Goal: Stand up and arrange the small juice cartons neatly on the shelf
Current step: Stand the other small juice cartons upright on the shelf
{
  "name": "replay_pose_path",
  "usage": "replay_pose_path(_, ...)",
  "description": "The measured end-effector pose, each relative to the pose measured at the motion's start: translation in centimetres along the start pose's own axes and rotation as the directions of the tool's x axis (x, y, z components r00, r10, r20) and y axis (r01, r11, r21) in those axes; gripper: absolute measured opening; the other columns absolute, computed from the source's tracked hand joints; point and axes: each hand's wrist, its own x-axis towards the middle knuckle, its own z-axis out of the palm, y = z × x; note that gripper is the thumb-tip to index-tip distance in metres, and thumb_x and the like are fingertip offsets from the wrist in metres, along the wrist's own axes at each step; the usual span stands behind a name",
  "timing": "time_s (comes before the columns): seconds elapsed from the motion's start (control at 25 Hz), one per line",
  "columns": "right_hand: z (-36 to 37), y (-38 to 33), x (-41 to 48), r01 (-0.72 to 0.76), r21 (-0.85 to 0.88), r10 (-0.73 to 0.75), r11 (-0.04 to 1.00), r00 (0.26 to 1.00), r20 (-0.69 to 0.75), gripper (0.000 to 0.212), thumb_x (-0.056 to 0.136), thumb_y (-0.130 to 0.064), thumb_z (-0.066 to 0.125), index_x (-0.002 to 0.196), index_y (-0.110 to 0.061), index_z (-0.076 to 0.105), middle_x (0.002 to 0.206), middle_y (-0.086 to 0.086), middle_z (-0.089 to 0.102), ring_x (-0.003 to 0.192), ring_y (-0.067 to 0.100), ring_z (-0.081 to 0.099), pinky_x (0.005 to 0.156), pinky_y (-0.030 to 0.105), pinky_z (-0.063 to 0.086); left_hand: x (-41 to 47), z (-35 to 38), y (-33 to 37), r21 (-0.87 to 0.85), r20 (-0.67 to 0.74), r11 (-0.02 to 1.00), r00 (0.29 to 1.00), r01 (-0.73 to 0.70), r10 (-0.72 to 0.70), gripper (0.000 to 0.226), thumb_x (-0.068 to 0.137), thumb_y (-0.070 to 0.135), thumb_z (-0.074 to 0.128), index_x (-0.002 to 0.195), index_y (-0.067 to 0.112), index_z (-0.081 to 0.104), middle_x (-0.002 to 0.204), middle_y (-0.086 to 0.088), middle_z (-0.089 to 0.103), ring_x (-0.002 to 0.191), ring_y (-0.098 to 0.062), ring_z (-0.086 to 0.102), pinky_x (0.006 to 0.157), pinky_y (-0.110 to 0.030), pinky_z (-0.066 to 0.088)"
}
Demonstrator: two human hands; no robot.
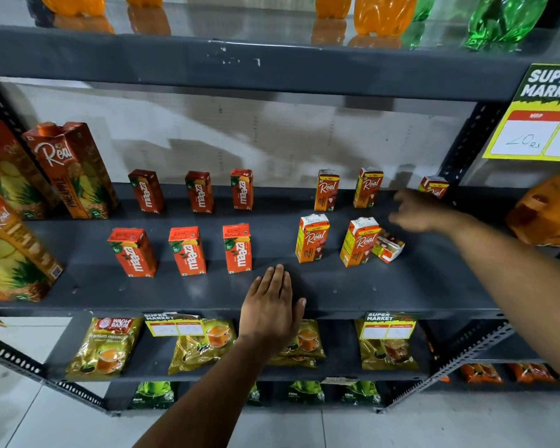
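On the shelf, one carton toppled, both hands' fingers spread, holding nothing.

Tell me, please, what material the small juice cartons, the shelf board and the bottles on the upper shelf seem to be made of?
Small juice cartons: probably coated paperboard with a printed, slightly glossy skin; folded tops and sharp creased edges. Shelf board: likely painted metal, matte dark grey, with rivets and a perforated upright. Bottles: clear plastic, glossy and moulded, showing coloured drink inside.
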Motion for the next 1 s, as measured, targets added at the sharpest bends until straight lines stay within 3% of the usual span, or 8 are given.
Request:
replay_pose_path(0.12, 3.8, 3.2, -1.0, -0.096, -0.047, 0.104, 0.994, 0.969, 0.222, 0.054, 0.076, -0.034, 0.079, 0.121, -0.015, 0.056, 0.128, 0.014, 0.061, 0.109, 0.026, 0.059, 0.087, 0.033, 0.046, 0.0, -0.1, 0.0, 0.003, -0.004, 1.000, 1.000, 0.004, -0.004, 0.071, 0.095, 0.053, 0.006, 0.149, 0.007, 0.014, 0.159, -0.013, 0.007, 0.145, -0.023, 0.001, 0.117, -0.037, 0.001)
replay_pose_path(0.2, 6.1, 4.1, -1.4, -0.093, 0.125, 0.074, 0.988, 0.987, 0.145, 0.039, 0.073, -0.036, 0.081, 0.102, -0.018, 0.061, 0.108, 0.008, 0.067, 0.091, 0.021, 0.060, 0.073, 0.031, 0.044, 0.0, -0.1, 0.0, -0.005, -0.004, 1.000, 1.000, 0.002, -0.002, 0.069, 0.096, 0.052, 0.008, 0.149, 0.007, 0.013, 0.159, -0.012, 0.005, 0.145, -0.022, -0.001, 0.117, -0.037, 0.000)
replay_pose_path(0.32, 6.7, 4.5, -1.1, -0.102, 0.228, 0.101, 0.968, 0.995, 0.016, 0.038, 0.074, -0.027, 0.081, 0.106, -0.016, 0.063, 0.102, 0.007, 0.067, 0.090, 0.023, 0.060, 0.073, 0.032, 0.045, 0.0, -0.1, 0.0, 0.002, 0.009, 1.000, 1.000, -0.008, 0.008, 0.069, 0.096, 0.053, 0.007, 0.149, 0.008, 0.011, 0.159, -0.010, 0.003, 0.145, -0.021, -0.003, 0.117, -0.037, 0.000)
replay_pose_path(0.48, 3.0, 5.3, -0.4, 0.188, -0.224, -0.216, 0.956, 0.971, -0.106, 0.039, 0.073, -0.017, 0.071, 0.110, -0.024, 0.061, 0.114, 0.007, 0.062, 0.104, 0.029, 0.059, 0.083, 0.040, 0.052, 0.1, 0.2, 0.1, 0.019, -0.021, 1.000, 1.000, 0.006, -0.006, 0.072, 0.094, 0.053, 0.006, 0.148, 0.006, 0.020, 0.158, -0.012, 0.013, 0.145, -0.023, 0.007, 0.117, -0.038, 0.004)
replay_pose_path(0.6, -0.3, 4.0, -0.5, 0.387, -0.650, -0.497, 0.654, 0.868, 0.016, 0.042, 0.083, -0.018, 0.051, 0.124, -0.026, 0.056, 0.130, 0.002, 0.053, 0.121, 0.028, 0.051, 0.088, 0.037, 0.050, 0.0, 0.3, 0.1, 0.030, -0.038, 1.000, 0.999, 0.005, -0.004, 0.073, 0.093, 0.052, 0.007, 0.146, 0.005, 0.024, 0.157, -0.013, 0.018, 0.145, -0.024, 0.011, 0.116, -0.037, 0.004)
replay_pose_path(0.72, -1.2, 3.8, -0.7, 0.468, -0.842, -0.537, 0.270, 0.799, 0.271, 0.037, 0.093, -0.025, 0.042, 0.128, -0.024, 0.051, 0.134, 0.004, 0.051, 0.121, 0.029, 0.050, 0.089, 0.039, 0.049, -0.1, 0.2, 0.1, 0.022, -0.043, 1.000, 0.999, 0.008, -0.007, 0.074, 0.093, 0.052, 0.006, 0.146, 0.005, 0.026, 0.157, -0.013, 0.019, 0.144, -0.024, 0.012, 0.114, -0.036, 0.002)
replay_pose_path(0.76, -1.1, 4.1, -1.0, 0.470, -0.857, -0.530, 0.210, 0.792, 0.304, 0.036, 0.093, -0.024, 0.045, 0.129, -0.023, 0.049, 0.136, 0.005, 0.050, 0.121, 0.029, 0.050, 0.088, 0.040, 0.049, -0.1, 0.2, 0.1, 0.020, -0.043, 1.000, 0.999, 0.005, -0.005, 0.074, 0.093, 0.052, 0.007, 0.146, 0.005, 0.025, 0.157, -0.013, 0.018, 0.145, -0.024, 0.012, 0.114, -0.036, 0.002)
replay_pose_path(1.0, -1.4, 4.6, -1.6, 0.462, -0.828, -0.466, 0.318, 0.837, 0.287, 0.044, 0.098, -0.029, 0.045, 0.141, -0.032, 0.040, 0.156, -0.001, 0.033, 0.136, 0.026, 0.037, 0.102, 0.037, 0.043, 0.0, 0.3, 0.1, 0.028, -0.045, 1.000, 0.999, 0.005, -0.003, 0.077, 0.092, 0.053, 0.000, 0.147, 0.005, 0.021, 0.158, -0.012, 0.015, 0.145, -0.023, 0.009, 0.117, -0.037, 0.004)
